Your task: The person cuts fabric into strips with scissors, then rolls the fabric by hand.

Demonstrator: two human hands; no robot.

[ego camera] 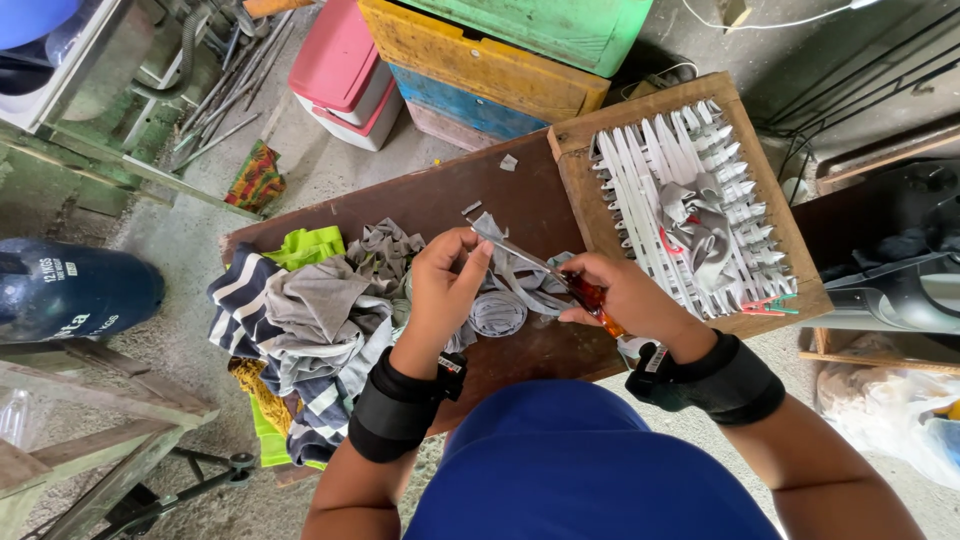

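Your left hand (447, 275) is pinching the end of a thin grey cloth strip (510, 268), with your fingers closed tight on it. Your right hand (625, 295) is closing around the orange handles of a pair of scissors (545, 270). The blades are pointing at your left fingers and lying along the strip. You are holding the strip up over the brown table (430, 205), just beside the pile of rags (310, 320).
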